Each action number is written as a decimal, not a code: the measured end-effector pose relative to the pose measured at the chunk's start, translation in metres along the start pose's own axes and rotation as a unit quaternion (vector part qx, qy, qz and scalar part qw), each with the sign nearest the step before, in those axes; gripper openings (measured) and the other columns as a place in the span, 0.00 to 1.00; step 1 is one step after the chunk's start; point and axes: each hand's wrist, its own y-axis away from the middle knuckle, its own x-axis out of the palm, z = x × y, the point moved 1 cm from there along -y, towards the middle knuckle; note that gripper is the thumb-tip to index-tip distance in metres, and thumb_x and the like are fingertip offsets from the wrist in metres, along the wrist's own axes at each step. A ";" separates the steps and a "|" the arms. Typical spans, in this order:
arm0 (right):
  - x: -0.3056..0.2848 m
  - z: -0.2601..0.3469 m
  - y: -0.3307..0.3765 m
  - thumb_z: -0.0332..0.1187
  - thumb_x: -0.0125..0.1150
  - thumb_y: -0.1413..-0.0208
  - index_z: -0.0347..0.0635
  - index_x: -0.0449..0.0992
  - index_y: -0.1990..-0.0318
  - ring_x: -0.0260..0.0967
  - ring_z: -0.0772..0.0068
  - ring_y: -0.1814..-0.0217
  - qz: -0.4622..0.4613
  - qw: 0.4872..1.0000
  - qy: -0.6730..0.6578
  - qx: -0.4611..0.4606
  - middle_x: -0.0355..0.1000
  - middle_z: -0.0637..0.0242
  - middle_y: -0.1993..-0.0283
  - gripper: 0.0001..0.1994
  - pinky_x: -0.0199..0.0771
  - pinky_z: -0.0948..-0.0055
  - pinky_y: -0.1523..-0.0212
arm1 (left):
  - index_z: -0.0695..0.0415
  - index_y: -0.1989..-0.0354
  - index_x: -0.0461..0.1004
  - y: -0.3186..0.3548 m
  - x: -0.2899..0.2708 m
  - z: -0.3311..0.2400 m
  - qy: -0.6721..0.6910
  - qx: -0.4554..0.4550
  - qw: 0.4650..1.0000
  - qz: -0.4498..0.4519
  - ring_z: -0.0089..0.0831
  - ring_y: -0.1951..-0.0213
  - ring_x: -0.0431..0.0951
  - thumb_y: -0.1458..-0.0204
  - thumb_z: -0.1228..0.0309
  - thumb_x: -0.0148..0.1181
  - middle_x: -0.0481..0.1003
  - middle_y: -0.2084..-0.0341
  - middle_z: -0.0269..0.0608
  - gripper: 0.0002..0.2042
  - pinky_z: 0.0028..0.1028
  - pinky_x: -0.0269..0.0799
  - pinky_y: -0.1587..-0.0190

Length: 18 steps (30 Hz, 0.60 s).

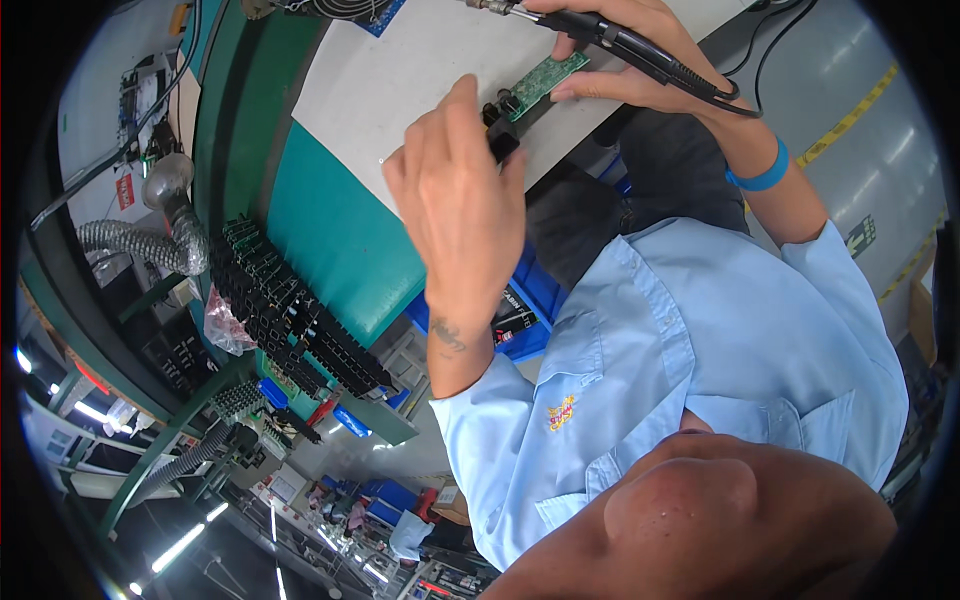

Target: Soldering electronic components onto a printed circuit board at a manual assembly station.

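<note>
A narrow green circuit board (548, 84) is held tilted above the pale work sheet, between my two hands. Dark round components (507, 101) and a black block (502, 141) sit at its left end. My left hand (455, 185) closes its fingers around that end; its fingertips are partly hidden behind the hand. At the other end, my right hand (640, 92) pinches the board's edge between thumb and fingers. A black soldering iron (625, 50) also rests in my right hand, lying across it with its metal end pointing left, away from the board.
The pale sheet (350, 100) lies over a green mat (345, 230). On the left stand a row of black-edged boards (290, 310) and a flexible duct (140, 238). A blue bin (540, 335) sits below the table edge. The iron's cable (758, 75) loops at upper right.
</note>
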 end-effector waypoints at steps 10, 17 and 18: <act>-0.012 -0.012 0.011 0.29 0.86 0.57 0.35 0.77 0.40 0.75 0.66 0.57 0.045 0.987 0.144 0.048 0.76 0.59 0.49 0.34 0.75 0.71 0.52 | 0.57 0.40 0.78 0.063 0.027 0.062 0.302 -0.109 0.943 -0.088 0.38 0.45 0.78 0.62 0.76 0.79 0.81 0.47 0.42 0.34 0.36 0.65 0.37; -0.016 -0.016 0.010 0.26 0.86 0.58 0.35 0.75 0.38 0.77 0.68 0.59 0.039 0.993 0.111 -0.022 0.73 0.59 0.49 0.36 0.77 0.73 0.54 | 0.59 0.42 0.79 0.061 0.040 0.053 0.259 -0.058 0.952 -0.149 0.36 0.50 0.81 0.57 0.80 0.75 0.83 0.49 0.41 0.29 0.32 0.73 0.43; -0.017 -0.018 0.012 0.25 0.85 0.58 0.35 0.75 0.38 0.77 0.69 0.60 0.038 0.993 0.111 -0.031 0.73 0.59 0.49 0.37 0.78 0.73 0.54 | 0.59 0.42 0.79 0.059 0.040 0.053 0.252 -0.046 0.955 -0.148 0.35 0.51 0.81 0.56 0.80 0.75 0.83 0.49 0.42 0.28 0.31 0.73 0.44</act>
